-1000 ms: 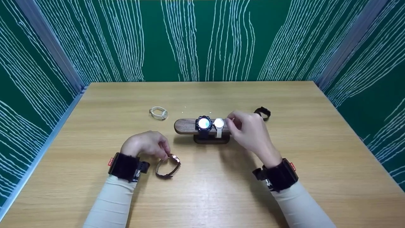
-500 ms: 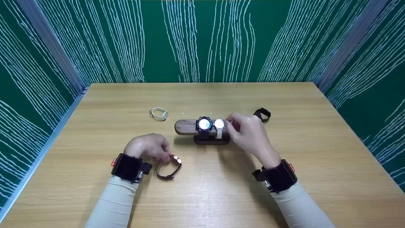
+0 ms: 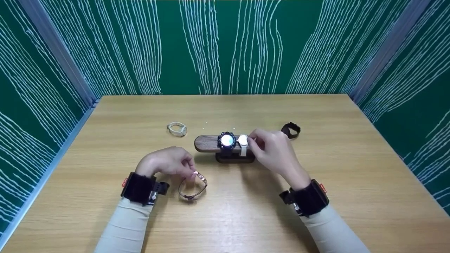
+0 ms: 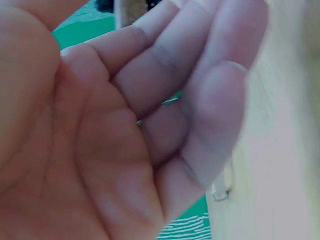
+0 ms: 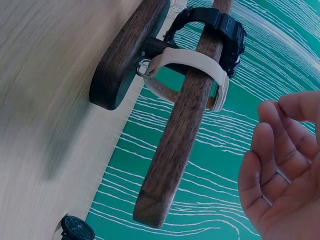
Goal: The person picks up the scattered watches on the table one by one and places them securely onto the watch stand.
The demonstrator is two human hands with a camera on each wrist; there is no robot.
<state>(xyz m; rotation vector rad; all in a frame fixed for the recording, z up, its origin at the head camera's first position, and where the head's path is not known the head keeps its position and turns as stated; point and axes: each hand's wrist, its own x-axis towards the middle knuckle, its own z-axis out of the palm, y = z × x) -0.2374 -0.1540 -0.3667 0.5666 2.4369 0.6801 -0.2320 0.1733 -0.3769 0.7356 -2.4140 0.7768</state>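
Note:
My left hand (image 3: 170, 161) pinches a slim wristwatch (image 3: 201, 177) at its upper end; its thin strap hangs below in a closed loop. The left wrist view shows the palm and bent fingers (image 4: 220, 107), with that watch hidden. A white-strapped watch (image 3: 243, 149) and a chunky black watch (image 3: 227, 140) sit side by side around the bar of a dark wooden watch stand (image 3: 206, 143). Beside the white watch is my right hand (image 3: 276, 149). In the right wrist view its loosely curled fingers (image 5: 262, 140) hold nothing and stand apart from the white watch's case (image 5: 221, 92).
A white watch (image 3: 177, 129) lies on the table (image 3: 123, 116) behind the left hand. Beyond the right hand rests a black watch (image 3: 291, 130). Small white specks dot the tabletop behind the stand. Green walls with white lines surround the table.
The left hand has shifted slightly right with the slim watch, which has turned a little. The right hand has edged slightly left along the stand. The watches on the bar stay put.

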